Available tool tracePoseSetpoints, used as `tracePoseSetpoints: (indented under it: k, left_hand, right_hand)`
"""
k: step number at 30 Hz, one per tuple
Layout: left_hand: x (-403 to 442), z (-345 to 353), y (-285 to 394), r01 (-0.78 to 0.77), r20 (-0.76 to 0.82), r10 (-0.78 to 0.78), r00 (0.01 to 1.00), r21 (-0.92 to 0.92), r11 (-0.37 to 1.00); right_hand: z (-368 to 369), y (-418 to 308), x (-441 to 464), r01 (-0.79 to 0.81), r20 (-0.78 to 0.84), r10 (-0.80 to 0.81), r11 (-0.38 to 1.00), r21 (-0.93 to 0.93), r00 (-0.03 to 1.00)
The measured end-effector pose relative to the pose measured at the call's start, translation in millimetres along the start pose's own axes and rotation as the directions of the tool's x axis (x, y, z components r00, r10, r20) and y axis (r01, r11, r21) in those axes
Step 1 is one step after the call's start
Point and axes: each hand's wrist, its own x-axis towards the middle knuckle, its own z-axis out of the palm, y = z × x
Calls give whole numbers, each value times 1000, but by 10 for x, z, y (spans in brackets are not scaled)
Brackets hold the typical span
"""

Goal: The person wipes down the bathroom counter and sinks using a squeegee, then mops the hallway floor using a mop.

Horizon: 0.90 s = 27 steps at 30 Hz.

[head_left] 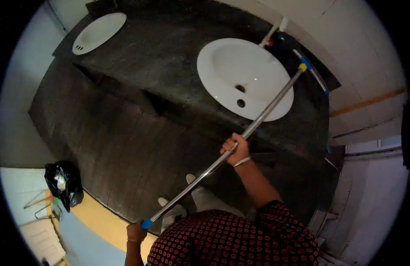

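Note:
A long metal pole point(205, 174) runs diagonally from lower left to upper right. My left hand point(135, 232) is closed around its lower end, by the blue grip. Near the middle of the pole, my right hand point(235, 148) wraps round the shaft. At the far end, past a yellow joint, a blue and silver squeegee head point(312, 71) lies over the dark surface at the upper right. The pole crosses the right edge of a white oval sink point(231, 66).
Another white sink point(100, 33) is at the upper left. A black plastic bag point(64, 184) stands at the left. A pipe point(270, 34) rises behind the nearer sink. Tiled wall point(360, 57) borders the right side.

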Motion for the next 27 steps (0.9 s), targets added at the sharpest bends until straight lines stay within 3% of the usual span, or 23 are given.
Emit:
tracePoseSetpoints:
  k: [1,3,5,7,8,11,13,15,17,19,21,23,27]
  left_hand:
    - [-41,-19,26,18,1,-18,1000,-5,1000]
    - [-15,20,116,-103,-51,103,993,1,995]
    - [25,80,92,-60,-9,60,998,-61,996]
    - [82,151,-32,-133,47,130,990,65,989]
    - [105,-23,58,-146,153,125,980,133,980]
    - [60,-30,-30,-135,98,121,988,146,980]
    - [-12,32,-158,-136,70,127,990,145,980]
    - [-173,29,-108,-88,37,83,996,147,985]
    - [-302,46,-151,-80,-87,94,992,158,984]
    - [-411,-68,-200,-68,-189,95,977,148,987]
    - [-579,-159,-262,38,-308,-4,951,106,994]
    - [-681,-198,-387,182,-444,-107,889,130,975]
    - [-1030,-199,-728,339,-479,-259,839,86,937]
  right_hand:
    - [-15,-31,-17,15,-9,-15,1000,2,1000]
    - [-95,-106,-28,6,16,-6,1000,-7,1000]
    - [-199,-107,-177,62,-126,-65,998,-31,990]
    - [-444,-99,-239,57,-176,-60,998,-22,983]
    - [-525,-90,-267,66,-144,-66,998,-7,987]
    - [-673,-35,-315,49,-121,-44,998,38,992]
    - [-675,88,-473,72,-283,-59,997,36,957]
    - [-840,150,-454,32,-208,-37,999,-26,977]
    - [-831,209,-493,-13,-162,30,994,106,986]
    - [-829,281,-569,-51,-136,56,998,42,989]
    - [-730,390,-635,-101,-116,98,995,-19,988]
    - [-623,540,-740,-165,-214,158,986,-16,964]
    - [-581,942,-882,-351,-194,330,933,-83,924]
